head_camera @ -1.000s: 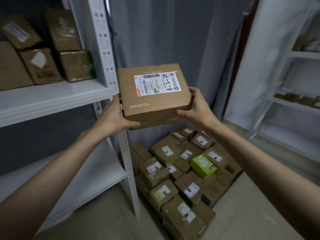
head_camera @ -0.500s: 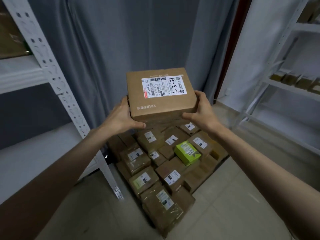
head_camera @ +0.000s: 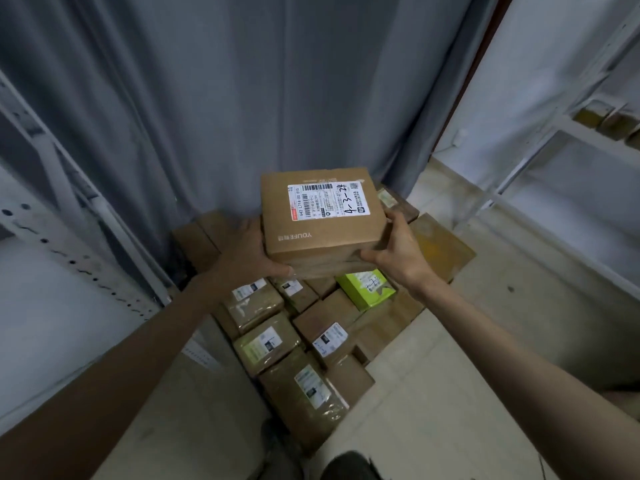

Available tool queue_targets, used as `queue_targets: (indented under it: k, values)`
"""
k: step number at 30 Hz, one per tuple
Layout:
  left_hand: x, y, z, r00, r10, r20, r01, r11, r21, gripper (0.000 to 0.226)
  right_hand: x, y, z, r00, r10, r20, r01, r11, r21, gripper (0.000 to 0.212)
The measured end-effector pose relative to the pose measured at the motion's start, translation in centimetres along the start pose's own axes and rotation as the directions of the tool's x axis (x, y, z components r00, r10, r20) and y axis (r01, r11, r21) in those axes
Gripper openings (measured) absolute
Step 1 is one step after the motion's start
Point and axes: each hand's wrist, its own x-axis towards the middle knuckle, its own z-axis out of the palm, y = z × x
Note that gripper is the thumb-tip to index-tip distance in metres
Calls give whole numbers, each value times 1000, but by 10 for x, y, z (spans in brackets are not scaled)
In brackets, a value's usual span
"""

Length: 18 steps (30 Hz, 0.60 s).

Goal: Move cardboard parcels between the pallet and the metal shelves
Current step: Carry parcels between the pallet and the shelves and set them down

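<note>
Now that shelves have gone, parcel (head_camera: 322, 216) hangs lower.

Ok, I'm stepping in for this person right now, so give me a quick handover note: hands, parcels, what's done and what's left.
Left hand: grips the left edge of the labelled cardboard parcel.
Right hand: grips its right edge.
The parcel is held level in the air above the pile of parcels on the floor, which includes a green box.
Metal shelves stand at left, more at far right.
Done: parcel in hand.
Left: set it down; the spot is not evident yet.
</note>
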Motion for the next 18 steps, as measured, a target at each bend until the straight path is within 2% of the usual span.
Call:
queue_targets:
  k: [3, 7, 13, 15, 18]
  values:
    - [15, -18, 20, 997, -53, 56, 54, 999, -7, 97, 19, 21, 11, 997, 45, 62, -44, 999, -17, 94]
    - [34, -44, 46, 982, -166, 94, 164, 986, 28, 104, 50, 50, 25, 984, 102, 149, -96, 994, -49, 90]
    - [56, -80, 92, 946, -314, 79, 319, 946, -55, 141, 111, 104, 58, 961, 142, 236, -135, 990, -49, 89]
    - [66, -97, 116, 915, -390, 98, 398, 914, -76, 141, 131, 131, 71, 941, 200, 273, -189, 980, -67, 87]
    - [82, -121, 159, 858, -476, 193, 502, 856, -123, 138, 157, 180, 94, 921, 225, 318, -191, 972, -133, 84]
